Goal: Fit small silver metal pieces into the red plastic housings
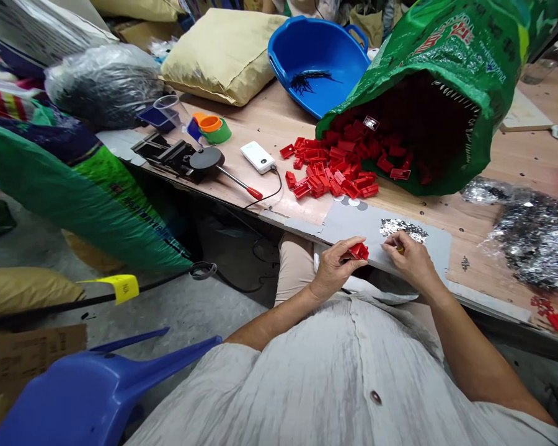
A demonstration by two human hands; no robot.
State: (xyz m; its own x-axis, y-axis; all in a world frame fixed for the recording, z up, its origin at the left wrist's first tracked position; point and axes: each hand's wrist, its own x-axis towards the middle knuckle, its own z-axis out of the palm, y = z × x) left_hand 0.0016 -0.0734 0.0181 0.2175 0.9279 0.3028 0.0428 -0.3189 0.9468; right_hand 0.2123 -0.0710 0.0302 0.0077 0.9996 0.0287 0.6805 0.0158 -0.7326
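Note:
My left hand [337, 266] grips a small red plastic part [359, 251] between thumb and fingers, just over the table's front edge. To its right, my right hand [411, 260] is closed in a pinch at the near side of a pile of small shiny metal pieces [404, 229]. Something thin and yellowish shows between its fingers, too small to name. Under the pile lies a grey sheet [353, 223]. Beyond it, a heap of red plastic parts [330, 167] spills from the mouth of a green woven sack [446, 74].
A blue basin [283, 59] holds thin black pieces. Left of the heap are a white power bank [259, 157] with a cable and a black hand press [181, 155] with a red-tipped lever. A plastic bag of metal pieces [530, 235] lies right. A blue chair [74, 390] stands lower left.

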